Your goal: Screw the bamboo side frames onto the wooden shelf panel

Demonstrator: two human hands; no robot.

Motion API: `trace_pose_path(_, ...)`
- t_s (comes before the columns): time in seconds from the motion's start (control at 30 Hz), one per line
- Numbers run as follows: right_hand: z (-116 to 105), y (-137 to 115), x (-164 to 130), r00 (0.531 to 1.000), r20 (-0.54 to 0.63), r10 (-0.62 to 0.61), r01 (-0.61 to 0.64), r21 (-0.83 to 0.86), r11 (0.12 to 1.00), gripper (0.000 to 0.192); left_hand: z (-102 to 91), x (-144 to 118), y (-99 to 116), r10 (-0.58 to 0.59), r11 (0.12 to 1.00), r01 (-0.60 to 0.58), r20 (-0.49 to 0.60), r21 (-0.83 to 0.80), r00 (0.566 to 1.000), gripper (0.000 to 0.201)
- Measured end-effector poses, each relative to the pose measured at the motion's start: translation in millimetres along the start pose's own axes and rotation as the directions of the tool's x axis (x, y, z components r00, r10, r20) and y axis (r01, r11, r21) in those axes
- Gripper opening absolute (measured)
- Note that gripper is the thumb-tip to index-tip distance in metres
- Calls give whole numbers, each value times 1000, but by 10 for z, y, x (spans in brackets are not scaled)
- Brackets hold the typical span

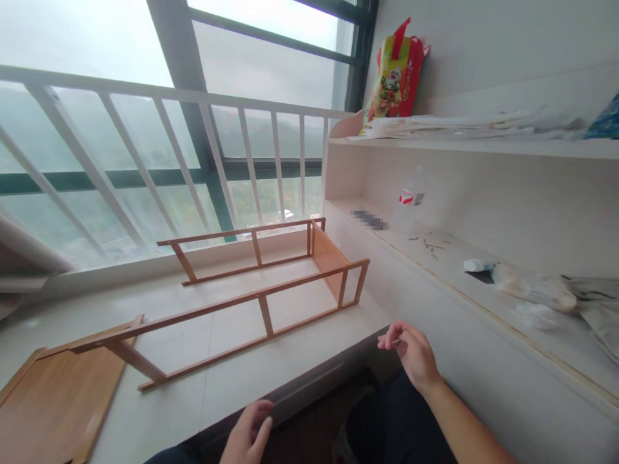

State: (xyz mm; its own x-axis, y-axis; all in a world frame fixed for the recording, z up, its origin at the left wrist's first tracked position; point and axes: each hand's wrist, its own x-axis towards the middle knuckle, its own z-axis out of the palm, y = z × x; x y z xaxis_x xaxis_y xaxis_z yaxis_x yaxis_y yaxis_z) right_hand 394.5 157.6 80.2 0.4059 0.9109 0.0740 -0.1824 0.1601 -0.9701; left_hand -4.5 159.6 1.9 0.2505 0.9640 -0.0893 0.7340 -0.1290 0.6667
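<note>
A wooden frame (265, 316) lies on its side on the white window ledge, with two ladder-like sides joined by a board (331, 258) at its right end. My right hand (413, 354) is raised just right of the ledge's front edge, thumb and fingers pinched together. Whatever small thing may be between those fingertips is too small to name. Low in the view, in front of the ledge, my left hand (247, 433) has loosely bent fingers, its thumb apart, and nothing visible in it. Neither hand touches the frame.
A separate wooden panel (58, 406) lies at lower left, under the frame's near end. On the right shelf (435, 283) are a plastic bottle (407, 200), several small scattered pieces (432, 245) and a crumpled bag (532, 287). A red-and-yellow bag (394, 80) stands above. White railing (246, 167) lines the window.
</note>
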Motion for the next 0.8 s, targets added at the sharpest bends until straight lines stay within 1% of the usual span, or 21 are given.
trace_pose_path(0.03,3,-119,13,999,-31,-24,25,34,999,15,97,99,126,50,998,-45,161,-32,986,36)
trace_pose_path(0.07,-3,-239,35,997,-64,-42,46,52,998,11,197,172,234,87,996,-85,269,-20,959,32)
trace_pose_path(0.13,-49,-492,115,989,-130,-71,79,57,995,5,389,254,368,157,983,-181,420,17,894,27)
trace_pose_path(0.17,-92,-630,177,986,-149,-75,80,32,996,4,472,272,390,182,974,-224,485,28,856,27)
trace_pose_path(0.2,-148,-776,254,983,-161,-82,81,-17,997,6,545,280,385,200,965,-261,551,33,810,28)
trace_pose_path(0.27,-283,-1087,452,976,-176,-129,100,-169,981,10,657,283,319,208,951,-308,666,34,716,29)
trace_pose_path(0.3,-352,-1245,569,968,-186,-168,113,-272,956,10,698,283,272,205,947,-321,706,34,678,30)
trace_pose_path(0.33,-416,-1397,693,956,-203,-211,117,-397,910,9,730,284,227,200,944,-329,734,34,649,30)
trace_pose_path(0.37,-472,-1536,821,933,-239,-268,97,-551,829,10,757,287,188,195,942,-334,753,34,629,30)
trace_pose_path(0.4,-516,-1657,947,903,-265,-339,47,-723,689,13,780,294,158,192,942,-335,763,35,617,30)
trace_pose_path(0.43,-548,-1753,1066,877,-256,-407,-27,-871,490,16,800,304,137,187,941,-336,772,36,608,30)
trace_pose_path(0.47,-569,-1822,1176,870,-231,-435,-117,-955,272,20,819,316,124,183,941,-337,777,39,602,31)
trace_pose_path(0.5,-582,-1863,1273,885,-227,-406,-211,-974,85,26,837,330,118,178,941,-336,780,43,599,31)
trace_pose_path(0.53,-589,-1878,1357,911,-233,-342,-266,-963,-53,33,852,345,115,172,942,-333,781,48,600,32)
trace_pose_path(0.57,-595,-1871,1428,931,-246,-271,-292,-946,-145,39,865,359,113,167,943,-330,781,53,602,32)
trace_pose_path(0.6,-602,-1849,1488,941,-249,-227,-292,-938,-184,43,874,372,109,161,944,-326,780,57,604,33)
trace_pose_path(0.63,-612,-1818,1538,949,-247,-197,-286,-937,-202,46,878,383,102,155,945,-321,780,61,606,34)
trace_pose_path(0.73,-665,-1729,1653,964,-214,-158,-246,-943,-224,49,864,405,66,139,949,-306,778,71,613,37)
trace_pose_path(0.8,-715,-1702,1714,977,-166,-134,-195,-951,-239,47,837,415,45,136,951,-300,768,76,626,37)
